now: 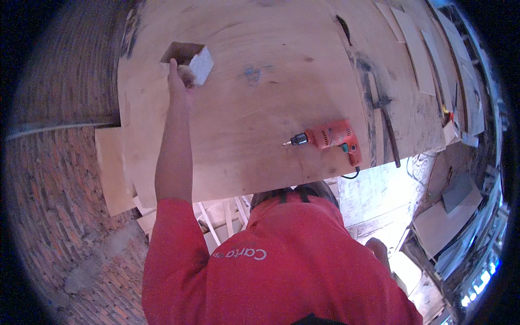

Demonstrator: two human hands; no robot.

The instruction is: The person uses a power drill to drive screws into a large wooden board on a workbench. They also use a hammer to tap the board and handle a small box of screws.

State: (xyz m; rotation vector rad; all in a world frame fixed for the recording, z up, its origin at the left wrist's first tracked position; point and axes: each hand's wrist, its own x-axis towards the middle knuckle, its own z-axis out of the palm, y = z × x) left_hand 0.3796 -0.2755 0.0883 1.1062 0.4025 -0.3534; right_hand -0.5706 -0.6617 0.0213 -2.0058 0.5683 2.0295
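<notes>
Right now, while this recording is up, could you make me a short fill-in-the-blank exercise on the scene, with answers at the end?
1. The person's ____ hand is at the open box.
2. On the plywood sheet lies a corded power drill, with a ____ sticking out of its chuck.
3. The person's short-sleeved shirt is coloured ____.
4. Of the power drill and the hammer, the one farther right in the picture is the ____.

Missing words: left; bit; red; hammer.

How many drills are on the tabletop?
1: a red drill lies on the tabletop by its near edge, right of the box in the left hand. No other shows.
</notes>
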